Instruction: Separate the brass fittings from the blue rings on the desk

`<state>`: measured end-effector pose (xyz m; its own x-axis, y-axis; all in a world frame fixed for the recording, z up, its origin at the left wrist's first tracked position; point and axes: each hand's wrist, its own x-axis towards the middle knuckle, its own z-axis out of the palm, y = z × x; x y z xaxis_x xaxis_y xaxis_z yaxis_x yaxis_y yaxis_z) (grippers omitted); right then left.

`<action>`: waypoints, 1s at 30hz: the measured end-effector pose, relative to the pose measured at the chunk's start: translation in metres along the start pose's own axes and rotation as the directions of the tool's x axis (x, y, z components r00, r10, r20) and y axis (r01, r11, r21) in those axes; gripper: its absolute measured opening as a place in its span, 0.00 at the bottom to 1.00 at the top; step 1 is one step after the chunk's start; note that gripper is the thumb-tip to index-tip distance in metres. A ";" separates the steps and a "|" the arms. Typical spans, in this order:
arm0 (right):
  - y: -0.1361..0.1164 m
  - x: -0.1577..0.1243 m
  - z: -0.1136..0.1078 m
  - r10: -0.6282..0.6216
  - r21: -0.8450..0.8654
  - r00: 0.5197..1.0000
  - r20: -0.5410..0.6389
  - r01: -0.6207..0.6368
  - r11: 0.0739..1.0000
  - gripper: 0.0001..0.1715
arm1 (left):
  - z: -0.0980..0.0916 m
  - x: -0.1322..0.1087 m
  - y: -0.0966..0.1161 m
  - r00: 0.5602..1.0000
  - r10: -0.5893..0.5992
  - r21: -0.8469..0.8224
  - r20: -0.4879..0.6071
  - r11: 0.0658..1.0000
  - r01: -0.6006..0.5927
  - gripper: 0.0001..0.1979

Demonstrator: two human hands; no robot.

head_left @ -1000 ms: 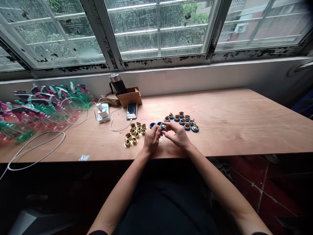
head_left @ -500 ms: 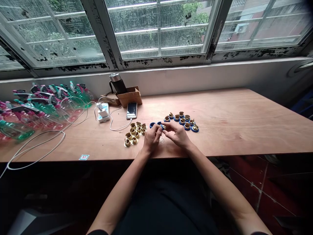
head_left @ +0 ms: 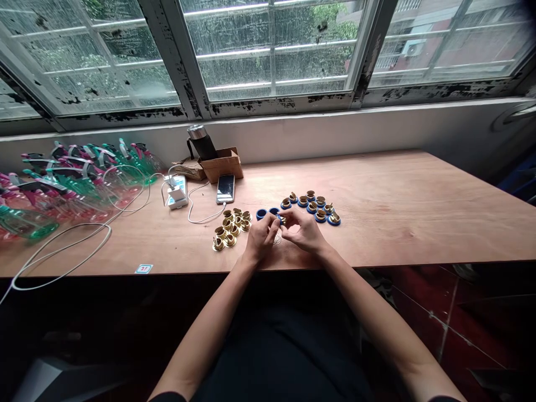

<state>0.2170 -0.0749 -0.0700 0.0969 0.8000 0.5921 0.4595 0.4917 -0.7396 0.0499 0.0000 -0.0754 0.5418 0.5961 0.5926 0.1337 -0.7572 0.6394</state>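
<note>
Both hands meet near the table's front edge, fingertips pinched around a small gold metal fitting with a blue ring (head_left: 282,220). My left hand (head_left: 260,239) grips it from the left, and my right hand (head_left: 307,233) from the right; fingers cover much of it. Just beyond the left fingers sit two blue rings (head_left: 261,214). Several thin pale rings (head_left: 277,239) lie between the hands. Left of my left hand is a cluster of gold fittings (head_left: 230,225) without blue. Past my right hand stand several gold fittings on blue rings (head_left: 320,214).
On the wooden table (head_left: 397,212) lie a phone (head_left: 225,188) on its cable and a power strip (head_left: 177,191). Behind them, a dark flask (head_left: 202,143) leans in a cardboard box (head_left: 228,164). Many spray bottles (head_left: 79,178) crowd the left side. A numbered sticker (head_left: 144,269) marks the front edge.
The held fitting has shifted and turned slightly between my fingertips, a little nearer to me. More of the two loose blue rings shows now. Everything else on the table stays put.
</note>
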 end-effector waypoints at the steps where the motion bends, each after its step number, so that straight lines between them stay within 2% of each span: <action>1: 0.000 0.000 0.000 0.000 -0.024 1.000 0.001 0.000 1.000 0.22 | 0.000 0.000 0.000 1.000 0.001 -0.002 0.013 1.000 -0.001 0.15; 5: -0.004 -0.001 -0.001 -0.003 -0.108 0.999 0.035 0.007 0.994 0.21 | 0.001 0.000 -0.002 0.999 0.007 -0.007 0.034 1.000 -0.007 0.15; 14: -0.007 -0.002 -0.003 0.012 -0.156 0.995 0.104 0.004 0.988 0.23 | 0.003 -0.001 -0.002 0.999 -0.020 0.009 0.041 1.000 0.020 0.16; 24: -0.003 -0.002 0.001 -0.002 -0.167 0.999 0.046 0.010 0.986 0.19 | -0.001 0.002 0.003 0.998 -0.046 0.028 0.030 0.999 0.045 0.15; 30: -0.006 -0.002 0.000 0.016 -0.201 0.998 0.063 -0.003 0.980 0.18 | -0.001 0.003 0.004 0.996 -0.046 0.034 0.079 0.998 0.043 0.14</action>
<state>0.2145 -0.0792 -0.0665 0.0487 0.8277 0.5591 0.6272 0.4103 -0.6620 0.0515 -0.0011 -0.0711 0.5988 0.6073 0.5222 0.1849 -0.7392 0.6476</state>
